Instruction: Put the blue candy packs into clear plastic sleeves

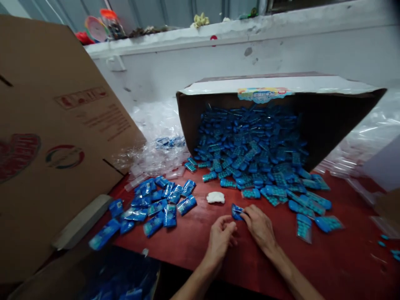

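Note:
On the red table (193,246), my right hand (259,227) pinches a small blue packet (237,211) near the front middle. My left hand (219,239) is just to its left, fingers loosely curled and apart, touching nothing that I can make out. A crumpled white piece (215,197) lies just beyond the hands. Several shiny blue packets (170,215) are spread to the left. At the back right, a carton on its side (331,125) spills many clear packs with blue caps and teal pellets (253,154) onto the table.
A big brown carton (78,121) stands at the left, with a grey block (84,218) beside it. Clear plastic bags (153,158) lie behind the packets. Below the front edge, an open box holds blue packets (125,275). Teal pellets (381,243) lie far right.

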The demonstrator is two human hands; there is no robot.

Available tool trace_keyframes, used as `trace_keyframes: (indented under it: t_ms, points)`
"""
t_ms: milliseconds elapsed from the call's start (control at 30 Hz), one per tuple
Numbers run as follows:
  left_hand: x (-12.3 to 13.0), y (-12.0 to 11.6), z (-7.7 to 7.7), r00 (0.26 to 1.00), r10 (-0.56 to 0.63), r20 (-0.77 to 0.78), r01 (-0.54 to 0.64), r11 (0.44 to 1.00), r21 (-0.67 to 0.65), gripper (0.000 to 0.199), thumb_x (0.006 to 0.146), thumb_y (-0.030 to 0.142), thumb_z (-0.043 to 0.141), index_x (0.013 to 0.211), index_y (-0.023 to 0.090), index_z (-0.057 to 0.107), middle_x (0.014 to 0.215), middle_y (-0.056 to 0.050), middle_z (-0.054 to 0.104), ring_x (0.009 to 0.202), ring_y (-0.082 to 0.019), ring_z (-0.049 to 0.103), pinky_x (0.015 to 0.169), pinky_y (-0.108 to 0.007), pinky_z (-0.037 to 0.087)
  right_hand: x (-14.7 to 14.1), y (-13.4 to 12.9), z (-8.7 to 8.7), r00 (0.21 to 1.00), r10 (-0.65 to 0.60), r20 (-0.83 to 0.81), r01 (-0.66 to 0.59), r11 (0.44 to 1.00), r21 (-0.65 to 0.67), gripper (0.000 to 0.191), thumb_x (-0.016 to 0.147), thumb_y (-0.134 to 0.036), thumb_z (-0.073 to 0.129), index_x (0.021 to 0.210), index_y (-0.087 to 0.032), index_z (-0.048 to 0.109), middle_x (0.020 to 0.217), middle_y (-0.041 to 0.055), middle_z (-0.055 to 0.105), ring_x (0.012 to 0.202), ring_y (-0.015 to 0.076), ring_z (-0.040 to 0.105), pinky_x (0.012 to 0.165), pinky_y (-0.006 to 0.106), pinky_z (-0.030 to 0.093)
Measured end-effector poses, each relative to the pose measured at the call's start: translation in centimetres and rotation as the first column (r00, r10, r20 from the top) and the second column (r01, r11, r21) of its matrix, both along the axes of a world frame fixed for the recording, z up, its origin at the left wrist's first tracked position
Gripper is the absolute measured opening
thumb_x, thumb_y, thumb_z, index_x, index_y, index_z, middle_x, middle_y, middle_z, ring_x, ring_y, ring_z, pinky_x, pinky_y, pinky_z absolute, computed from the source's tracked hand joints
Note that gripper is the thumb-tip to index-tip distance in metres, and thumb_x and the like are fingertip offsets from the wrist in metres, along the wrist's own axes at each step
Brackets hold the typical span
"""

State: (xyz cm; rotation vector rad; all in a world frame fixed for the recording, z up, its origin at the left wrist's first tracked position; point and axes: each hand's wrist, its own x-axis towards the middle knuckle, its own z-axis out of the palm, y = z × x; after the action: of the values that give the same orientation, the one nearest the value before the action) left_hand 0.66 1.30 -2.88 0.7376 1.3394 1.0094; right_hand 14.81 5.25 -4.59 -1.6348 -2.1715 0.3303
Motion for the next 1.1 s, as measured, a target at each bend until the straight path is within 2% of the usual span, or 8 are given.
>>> trace_keyframes:
  t_ms: [100,267,367,500,667,733,933,1100]
  points:
    - [0.7,0.0,-0.2,0.997,0.057,0.044,-0.056,0.998,-0.017,0.052,0.059,0.040,0.062,0.100,0.012,0.047,0.061,0.003,0.055,0.039,-0.007,0.048,0.036,-0.019,0.032,-0.5,-1.0,0.7,0.990,-0.010,-0.144,0.015,0.999,0.038,0.019,0.084,-0.031,0.041,0.086,-0.021,0.057,0.079,0.0040,0.055,0.073,0.0168,0.053,0.066,0.026,0.039]
    - [1.0,0.9,-0.1,0.993,0.072,0.088,-0.071,0.997,-0.019,0.037,0.058,0.044,0.062,0.077,0.012,0.055,0.047,0.004,0.051,0.037,-0.007,0.046,0.035,-0.017,0.031,-1.5,-2.8,2.5,0.959,0.003,-0.284,0.007,0.999,0.037,0.019,0.084,-0.027,0.041,0.089,-0.021,0.057,0.081,0.0049,0.054,0.077,0.0176,0.052,0.069,0.028,0.040]
    - [1.0,1.6,-0.4,0.994,0.090,0.063,-0.088,0.996,-0.034,0.033,0.059,0.043,0.062,0.069,0.012,0.054,0.041,0.004,0.050,0.033,-0.007,0.044,0.034,-0.018,0.032,-1.4,-2.5,2.4,0.935,-0.022,-0.353,0.021,1.000,-0.006,0.018,0.083,-0.025,0.041,0.084,-0.022,0.059,0.079,0.0038,0.053,0.076,0.0167,0.052,0.070,0.027,0.041]
    - [0.8,2.0,-0.6,0.995,0.068,0.069,-0.067,0.998,-0.021,0.033,0.059,0.042,0.062,0.068,0.012,0.054,0.046,0.001,0.055,0.037,-0.008,0.048,0.036,-0.018,0.034,-0.8,-1.3,2.1,0.887,-0.070,-0.457,0.048,0.997,-0.059,0.024,0.078,-0.027,0.049,0.100,-0.020,0.055,0.091,0.0048,0.056,0.081,0.0169,0.053,0.073,0.027,0.041]
    - [0.7,2.3,-0.7,1.000,0.018,0.010,-0.018,0.999,-0.030,0.032,0.061,0.042,0.059,0.069,0.012,0.053,0.048,0.001,0.054,0.035,-0.009,0.047,0.037,-0.020,0.034,-0.7,-0.4,2.0,0.878,-0.121,-0.464,0.063,0.988,-0.140,0.024,0.080,-0.031,0.043,0.067,-0.017,0.057,0.064,0.0002,0.057,0.060,0.0130,0.053,0.057,0.021,0.039]
    - [0.7,2.4,-0.6,1.000,-0.002,-0.020,0.001,0.999,-0.042,0.032,0.061,0.039,0.060,0.076,0.012,0.054,0.048,0.001,0.053,0.036,-0.011,0.047,0.038,-0.022,0.036,-0.7,-0.2,1.9,0.885,-0.165,-0.436,0.111,0.983,-0.147,0.022,0.081,-0.030,0.042,0.071,-0.018,0.057,0.062,-0.0002,0.058,0.058,0.0128,0.053,0.054,0.021,0.037]
    - [0.3,1.9,1.1,0.888,0.193,-0.418,-0.037,0.934,0.354,0.048,0.058,0.029,0.065,0.104,0.022,0.054,0.100,-0.009,0.059,0.093,-0.025,0.053,0.081,-0.034,0.036,-0.2,0.7,1.8,0.901,-0.264,-0.345,0.231,0.964,-0.134,0.016,0.078,-0.027,0.044,0.074,-0.020,0.058,0.063,0.0025,0.059,0.060,0.0167,0.054,0.053,0.024,0.033]
    - [0.3,1.6,1.1,0.950,-0.006,-0.313,0.071,0.978,0.195,0.022,0.057,0.024,0.065,0.079,0.023,0.063,0.081,-0.008,0.063,0.091,-0.028,0.053,0.081,-0.034,0.034,0.3,1.2,1.6,0.885,-0.300,-0.357,0.279,0.954,-0.110,0.022,0.081,-0.030,0.038,0.069,-0.020,0.053,0.072,0.0043,0.057,0.065,0.0158,0.051,0.056,0.024,0.033]
